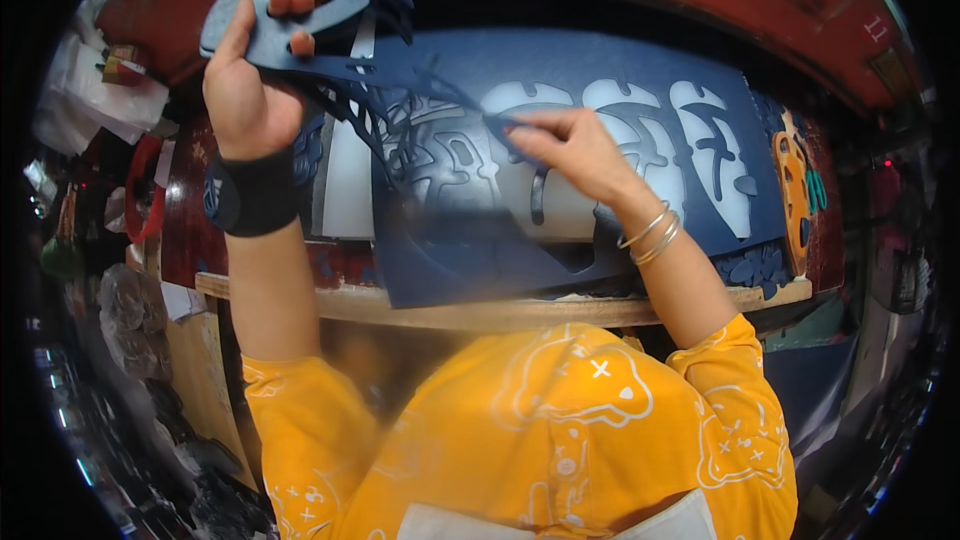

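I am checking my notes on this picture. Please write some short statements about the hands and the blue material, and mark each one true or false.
1. The left hand holds up a cut-out blue piece. True.
2. The right hand lies flat on the wooden shelf. False: it pinches a thin blue strip.
3. The right wrist wears bangles. True.
4. The large blue sheet is uncut. False: shapes are cut out of it.

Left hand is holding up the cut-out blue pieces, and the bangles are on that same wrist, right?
Not quite. The left hand does hold the cut-out blue pieces, but it wears a black wristband. The bangles are on the right wrist, as the head view shows.
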A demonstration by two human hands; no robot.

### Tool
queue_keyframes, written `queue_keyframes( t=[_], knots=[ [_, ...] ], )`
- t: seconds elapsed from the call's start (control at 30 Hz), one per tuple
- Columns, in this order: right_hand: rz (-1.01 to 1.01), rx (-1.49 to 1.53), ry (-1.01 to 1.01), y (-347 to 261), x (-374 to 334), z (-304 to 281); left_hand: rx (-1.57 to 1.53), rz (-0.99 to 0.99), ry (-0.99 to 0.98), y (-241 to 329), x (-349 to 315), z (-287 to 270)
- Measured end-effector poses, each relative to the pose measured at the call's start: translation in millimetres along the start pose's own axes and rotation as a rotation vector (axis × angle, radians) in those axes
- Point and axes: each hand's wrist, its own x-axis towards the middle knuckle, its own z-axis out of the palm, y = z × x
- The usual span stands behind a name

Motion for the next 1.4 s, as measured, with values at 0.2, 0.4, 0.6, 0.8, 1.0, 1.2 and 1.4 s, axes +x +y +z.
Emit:
queue_keyframes(
  t=[0.2, 0.4, 0.6, 0.8, 1.0, 1.2, 1.4],
  knots=[
    [-0.135, -0.214, 0.483, 32.8, -8.6, -15.8, 0.576, 0.272, -0.285, 21.3, 9.3, 0.0],
    [-0.254, -0.517, 0.416, 44.1, -29.3, -6.9, 1.510, -0.151, -1.024, -64.3, -86.1, 40.6],
    [-0.258, -0.446, 0.327, 35.4, -31.9, 4.1, 1.696, 0.187, -1.108, -94.3, -128.6, 30.9],
    [-0.353, -0.447, 0.388, 16.2, -38.4, 3.0, 1.334, 0.133, -0.802, -81.9, -113.1, 17.1],
    [-0.462, -0.192, 0.201, -25.8, -28.4, 34.1, 0.486, -0.274, 0.101, -84.6, -106.1, 3.3],
    [-0.572, -0.358, 0.315, -30.1, 13.9, 69.2, 0.210, -0.347, 0.160, -82.8, -103.8, 2.4],
    [-0.405, -0.118, 0.107, -40.2, 5.2, 43.9, 0.251, -0.348, 0.089, -79.3, -93.7, 1.0]
  ],
)
